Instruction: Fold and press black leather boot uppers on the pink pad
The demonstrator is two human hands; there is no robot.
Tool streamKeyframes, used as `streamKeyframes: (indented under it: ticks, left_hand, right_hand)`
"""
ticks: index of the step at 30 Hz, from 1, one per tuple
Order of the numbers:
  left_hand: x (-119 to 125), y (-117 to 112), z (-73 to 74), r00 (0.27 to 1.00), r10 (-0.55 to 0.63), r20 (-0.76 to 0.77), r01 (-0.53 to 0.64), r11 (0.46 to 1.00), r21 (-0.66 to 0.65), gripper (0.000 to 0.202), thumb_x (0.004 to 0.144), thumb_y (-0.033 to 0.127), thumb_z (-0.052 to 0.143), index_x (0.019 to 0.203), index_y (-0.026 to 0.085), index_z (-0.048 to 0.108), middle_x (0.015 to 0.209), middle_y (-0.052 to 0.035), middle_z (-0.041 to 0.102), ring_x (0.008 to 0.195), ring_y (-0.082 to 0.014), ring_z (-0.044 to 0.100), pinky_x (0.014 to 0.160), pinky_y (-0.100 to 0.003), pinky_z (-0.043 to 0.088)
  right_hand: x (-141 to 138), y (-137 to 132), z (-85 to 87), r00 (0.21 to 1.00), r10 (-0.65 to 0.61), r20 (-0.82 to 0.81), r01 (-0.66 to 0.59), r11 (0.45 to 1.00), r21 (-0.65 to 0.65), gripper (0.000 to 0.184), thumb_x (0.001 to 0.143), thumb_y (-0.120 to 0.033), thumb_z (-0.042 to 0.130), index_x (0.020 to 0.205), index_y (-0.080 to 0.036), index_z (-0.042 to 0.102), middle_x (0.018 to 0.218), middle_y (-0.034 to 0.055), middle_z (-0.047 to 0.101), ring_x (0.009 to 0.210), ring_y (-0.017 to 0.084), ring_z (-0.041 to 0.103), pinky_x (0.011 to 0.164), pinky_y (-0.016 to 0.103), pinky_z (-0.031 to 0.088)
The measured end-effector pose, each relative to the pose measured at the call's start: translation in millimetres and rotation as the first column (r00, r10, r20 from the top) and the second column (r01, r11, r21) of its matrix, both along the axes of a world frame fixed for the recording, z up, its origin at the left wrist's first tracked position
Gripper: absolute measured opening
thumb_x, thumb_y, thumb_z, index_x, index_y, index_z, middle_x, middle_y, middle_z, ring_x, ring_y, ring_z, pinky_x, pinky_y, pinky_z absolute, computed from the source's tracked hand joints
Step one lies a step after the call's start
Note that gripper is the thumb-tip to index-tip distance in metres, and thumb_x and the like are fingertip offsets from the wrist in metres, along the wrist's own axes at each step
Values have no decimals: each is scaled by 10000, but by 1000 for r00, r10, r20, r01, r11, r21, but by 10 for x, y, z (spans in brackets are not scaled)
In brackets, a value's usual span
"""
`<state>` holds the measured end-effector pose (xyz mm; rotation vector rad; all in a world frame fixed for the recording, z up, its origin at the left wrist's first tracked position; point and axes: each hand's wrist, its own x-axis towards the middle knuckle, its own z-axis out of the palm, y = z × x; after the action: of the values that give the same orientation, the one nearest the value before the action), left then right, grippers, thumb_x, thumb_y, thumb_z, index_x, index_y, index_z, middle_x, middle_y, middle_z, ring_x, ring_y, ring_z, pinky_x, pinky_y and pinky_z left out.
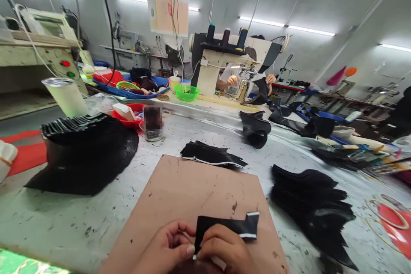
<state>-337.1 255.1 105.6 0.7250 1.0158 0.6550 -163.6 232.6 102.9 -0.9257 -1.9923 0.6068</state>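
Observation:
A flat black piece, apparently leather, lies on a brown board in front of me. White strips edge its right end, which has a notched tab. My left hand is closed at the piece's left edge, thumb and finger pinched by its lower corner. Curled over the piece from the right is my right hand, its fingertips close to the left thumb. The piece's lower edge is hidden under the hands. Just beyond the board rests a small stack of black pieces with white edging.
A fanned black stack stands left, another right. Behind are a glass jar, a red bowl, a white cup and a green basket. Across the table a person works at a sewing machine.

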Motion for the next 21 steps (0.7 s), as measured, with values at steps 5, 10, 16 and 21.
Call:
streamKeyframes:
  ticks: [5, 10, 16, 21]
  left_hand:
    - [76, -83, -150, 998, 20, -61, -14, 995, 95, 481, 432, 435, 781, 776, 212, 529, 425, 101, 462, 443, -104, 438, 502, -250, 331]
    - [83, -180, -21, 975, 40, -217, 12, 973, 232, 358, 526, 344, 672, 816, 212, 510, 484, 80, 525, 525, -134, 503, 550, -265, 352]
    - [131, -254, 110, 941, 59, -334, 47, 953, 300, 331, 536, 326, 624, 827, 193, 538, 512, 57, 563, 561, -149, 510, 573, -274, 349]
    - [146, -236, 163, 971, 30, -235, 6, 989, 151, 277, 456, 307, 621, 687, 161, 580, 455, 77, 472, 459, -92, 395, 512, -245, 295]
  right_hand:
    - [-5, -87, 42, 987, -121, -102, 137, 976, 172, 184, 889, -295, 548, 744, -236, 644, 672, 4, 649, 583, 112, 602, 519, 205, 447]
    - [-41, -187, 48, 982, -181, 44, 163, 950, 266, 157, 849, -167, 553, 710, -225, 599, 656, -1, 638, 554, 123, 567, 513, 240, 413]
    - [-40, -232, 78, 994, -105, -19, 104, 993, -47, 179, 691, -40, 586, 671, -217, 570, 748, -1, 559, 673, 127, 566, 573, 210, 440]
    - [46, -274, 2, 978, 11, -210, -59, 973, -222, 115, 772, -153, 603, 679, -222, 599, 904, 38, 584, 811, 146, 589, 645, 222, 466]
